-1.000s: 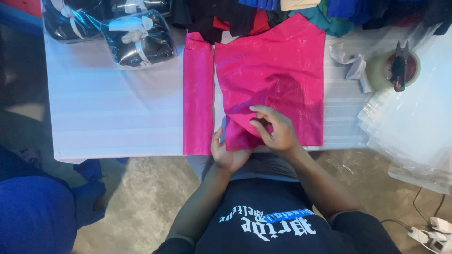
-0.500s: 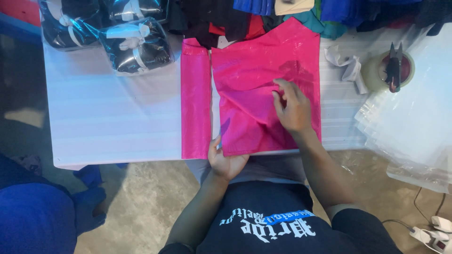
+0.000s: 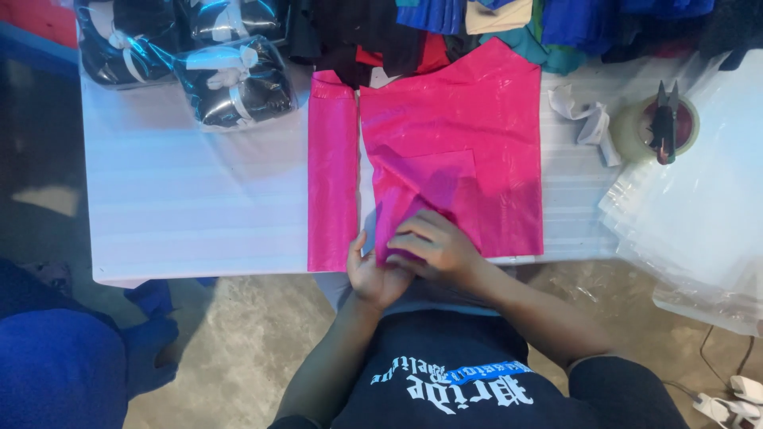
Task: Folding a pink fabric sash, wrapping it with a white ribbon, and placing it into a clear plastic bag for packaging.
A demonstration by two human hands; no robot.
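Single head camera, looking steeply down from above white table (image 3: 199, 199), near edge close below.

On the desk (image 3: 199, 206) two mailer bags lie side by side at the near edge: a narrow strip (image 3: 332, 175) to the left, a wide bag (image 3: 469, 127) to the right. Both hands rest on the wide bag's near left corner, the left hand (image 3: 372, 274) beside the right hand (image 3: 433, 248). Wrapped bundles (image 3: 226, 79) sit at the far left. A clothes pile (image 3: 477, 24) lies behind the bags. A tape roll (image 3: 636, 131) with snips (image 3: 661, 119) on it sits to the right, beside a stack of clear bags (image 3: 699, 214).
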